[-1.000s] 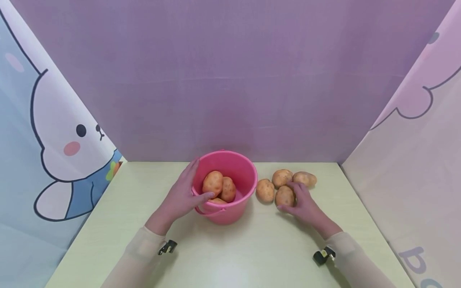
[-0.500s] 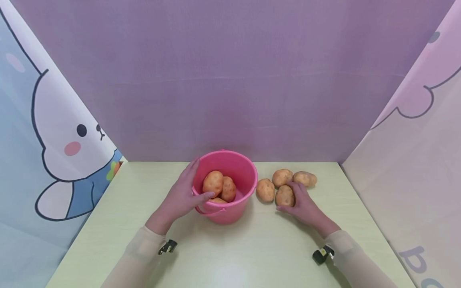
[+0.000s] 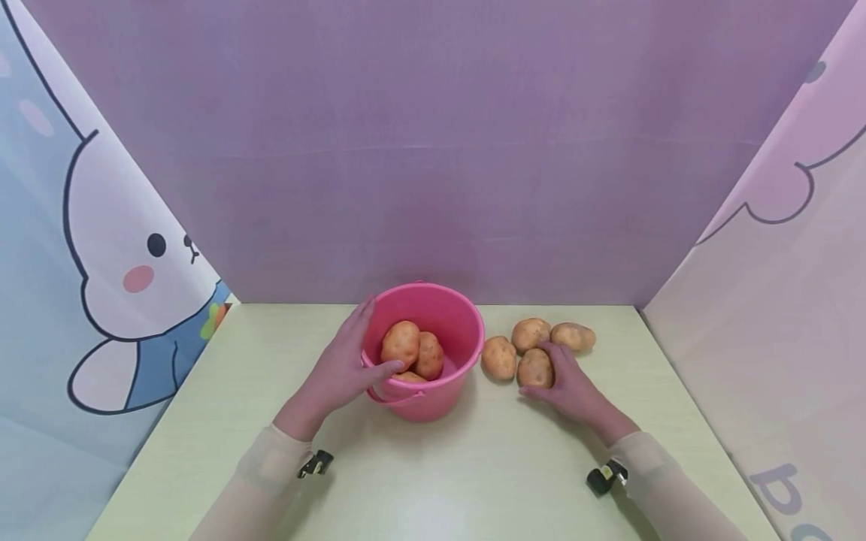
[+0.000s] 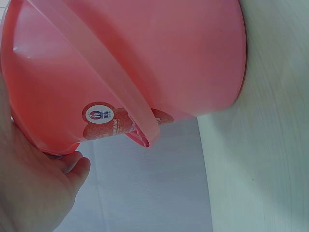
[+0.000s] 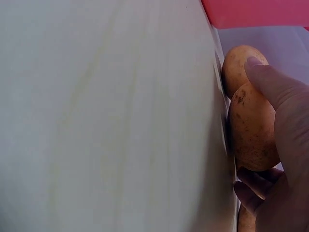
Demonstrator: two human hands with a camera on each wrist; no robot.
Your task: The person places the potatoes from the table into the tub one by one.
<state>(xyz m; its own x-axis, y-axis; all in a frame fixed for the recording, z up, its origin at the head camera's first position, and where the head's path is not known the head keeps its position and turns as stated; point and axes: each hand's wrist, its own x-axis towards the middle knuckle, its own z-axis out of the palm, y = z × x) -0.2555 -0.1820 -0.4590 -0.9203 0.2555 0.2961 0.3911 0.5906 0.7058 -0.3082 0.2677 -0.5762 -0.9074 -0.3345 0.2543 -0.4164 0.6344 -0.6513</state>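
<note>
A pink bucket stands upright near the back of the table, with potatoes inside. My left hand holds its left rim, thumb over the edge and fingers along the outside. In the left wrist view the bucket's handle hangs down across its labelled side. To the right of the bucket, my right hand grips a potato on the table, with thumb and fingers on opposite sides. The same potato shows against the palm in the right wrist view.
Three other potatoes lie close around the held one: one nearer the bucket, one behind and one at the right. A purple panel rises behind the pale table, with printed panels at both sides.
</note>
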